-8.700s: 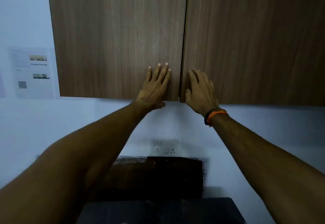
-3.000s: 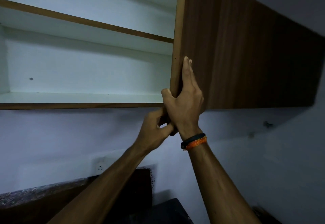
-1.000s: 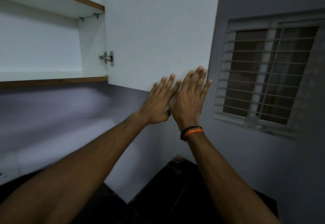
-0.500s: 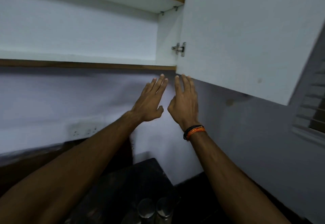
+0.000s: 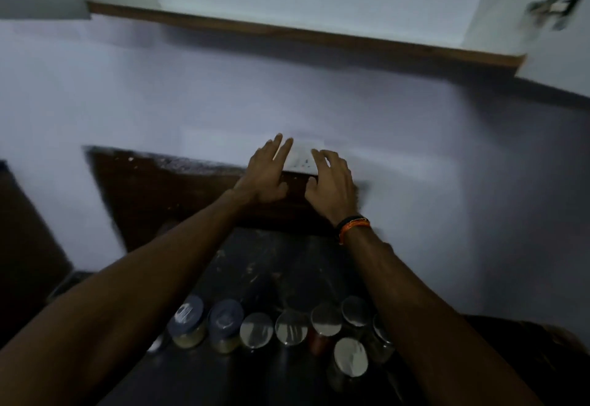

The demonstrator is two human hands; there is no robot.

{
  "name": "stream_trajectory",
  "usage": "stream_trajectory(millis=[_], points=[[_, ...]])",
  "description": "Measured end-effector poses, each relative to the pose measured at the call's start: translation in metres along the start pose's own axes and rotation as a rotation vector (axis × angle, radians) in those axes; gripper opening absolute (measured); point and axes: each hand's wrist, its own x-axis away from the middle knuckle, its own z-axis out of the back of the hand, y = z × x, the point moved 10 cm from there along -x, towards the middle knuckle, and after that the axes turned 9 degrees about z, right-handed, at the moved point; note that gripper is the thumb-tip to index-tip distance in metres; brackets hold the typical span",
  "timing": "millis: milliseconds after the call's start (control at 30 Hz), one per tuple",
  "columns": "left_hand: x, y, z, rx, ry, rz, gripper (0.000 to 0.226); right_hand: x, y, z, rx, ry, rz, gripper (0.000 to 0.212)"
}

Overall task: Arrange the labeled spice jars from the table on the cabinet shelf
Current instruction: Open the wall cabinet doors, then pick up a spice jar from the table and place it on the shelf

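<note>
Several spice jars (image 5: 292,329) with shiny round lids stand in a row on the dark table (image 5: 274,265) near the bottom of the view; two at the left (image 5: 188,316) have darker lids. My left hand (image 5: 266,172) and my right hand (image 5: 330,180) hover in the air well above and beyond the jars, fingers relaxed and holding nothing. An orange and black band sits on my right wrist. The open cabinet's bottom shelf edge (image 5: 303,35) runs across the top, its white inside showing nothing on it.
A white socket plate (image 5: 301,158) is on the wall behind my hands. The open right door (image 5: 542,19) with its hinge hangs at the top right. A dark brown backsplash (image 5: 166,195) rises behind the table.
My view has tipped down from the cabinet to the table, bringing the jars into sight. Both hands have dropped from the shelf edge to below it.
</note>
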Motion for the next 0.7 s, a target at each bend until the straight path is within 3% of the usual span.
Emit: stream_trajectory(millis=[367,700], points=[[0.144,-0.147,-0.055,-0.035,-0.206,0.413,0.099,0.078,-0.083,-0.156,-0.187,-0.384,0.137,0.060],[0.249,-0.238,-0.104,-0.018,-0.374,0.596,0.094,0.158,-0.159,-0.246,-0.313,-0.601,0.101,0.057]])
